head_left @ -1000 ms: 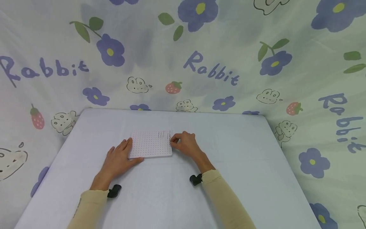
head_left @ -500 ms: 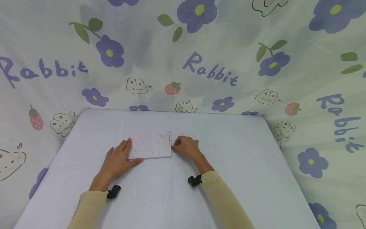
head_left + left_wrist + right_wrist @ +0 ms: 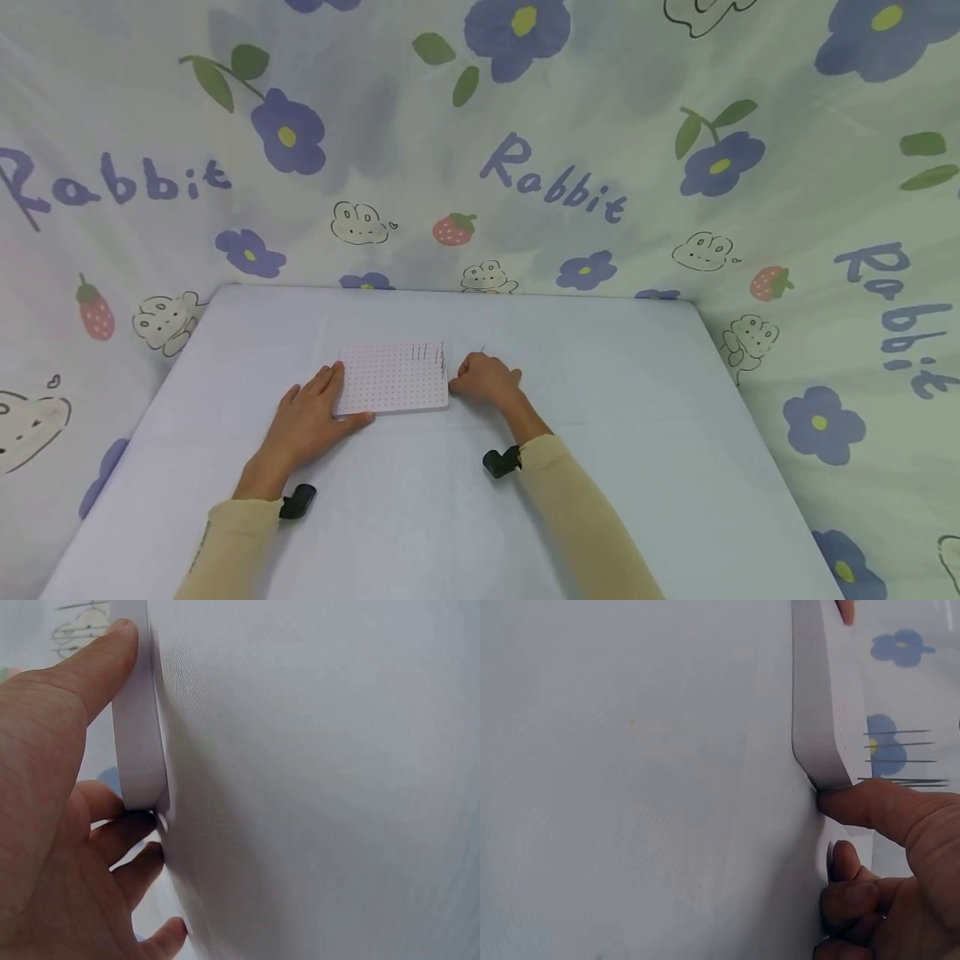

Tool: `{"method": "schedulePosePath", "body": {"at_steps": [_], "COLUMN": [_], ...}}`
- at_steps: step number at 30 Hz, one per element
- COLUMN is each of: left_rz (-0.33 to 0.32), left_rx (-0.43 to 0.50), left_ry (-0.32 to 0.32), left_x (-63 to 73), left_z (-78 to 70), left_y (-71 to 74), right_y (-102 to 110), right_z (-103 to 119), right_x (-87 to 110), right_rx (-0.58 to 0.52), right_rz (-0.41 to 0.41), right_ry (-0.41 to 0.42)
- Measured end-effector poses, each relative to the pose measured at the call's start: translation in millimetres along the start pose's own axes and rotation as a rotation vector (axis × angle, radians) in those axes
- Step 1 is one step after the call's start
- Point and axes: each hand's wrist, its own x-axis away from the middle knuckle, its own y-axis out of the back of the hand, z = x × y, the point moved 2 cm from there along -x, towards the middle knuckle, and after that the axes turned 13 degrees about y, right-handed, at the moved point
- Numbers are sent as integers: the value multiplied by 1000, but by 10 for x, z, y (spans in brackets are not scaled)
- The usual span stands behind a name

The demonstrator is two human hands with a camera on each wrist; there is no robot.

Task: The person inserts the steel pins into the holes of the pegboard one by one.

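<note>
My left hand (image 3: 307, 425) rests at the left end of a white board (image 3: 390, 379) dotted with rows of small holes. Its thumb (image 3: 112, 660) lies along the near side, and the fingers reach round the left side. Several thin dark needles (image 3: 900, 742) stand upright in the board's far right corner and down its right edge. At that edge is my right hand (image 3: 487, 379), thumb tip at the board's side and the other fingers curled. Behind its knuckles pokes a thin needle (image 3: 482, 349); its lower part is hidden by the hand.
The board lies on a table under a white cloth (image 3: 600, 417). A curtain (image 3: 405, 150) printed with flowers and rabbits hangs behind and at both sides. Small black cameras (image 3: 501, 462) sit at both wrists, by the beige sleeves.
My right hand has moved slightly down along the board's right edge, uncovering the needle behind its knuckles. The right wrist has shifted a little left. My left hand keeps its place.
</note>
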Motion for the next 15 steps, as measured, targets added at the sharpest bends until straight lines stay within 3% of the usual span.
{"method": "schedulePosePath", "body": {"at_steps": [10,15], "left_rz": [1,2], "left_rx": [5,4], "left_ry": [-1,-4], "left_x": [11,27], "left_z": [-14,-35], "left_y": [-4,35], "right_y": [5,11], "right_z": [10,-17], "right_x": [-4,-5], "right_rx": [-9,11], "right_rz": [3,-43], "right_ry": [-67,-26]}}
